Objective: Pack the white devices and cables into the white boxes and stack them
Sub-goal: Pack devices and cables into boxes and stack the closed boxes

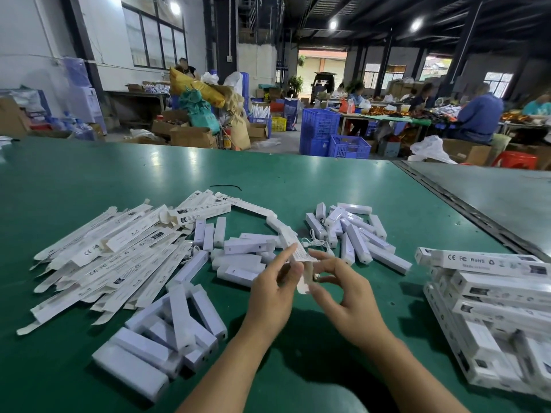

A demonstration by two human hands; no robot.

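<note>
Seen from the head camera, the inside of the box (298, 252) in the hands is hidden, so I cannot tell what is in it. The stack (492, 305) of packed boxes on the right is cut off by the edge, and its boxes lie too close together to count. The flat boxes (104, 263) on the left overlap in one big heap, too many to count. The devices (170, 329) lie in three heaps: one near the left arm, one in the middle and one farther right. One cable (316, 243) shows, just behind the box. The left hand (272, 293) pinches the box from the left with thumb and fingers. The right hand (346, 296) pinches it from the right, near its open flap. The box is between both hands, above the green table (298, 180), with its far end pointing away.
</note>
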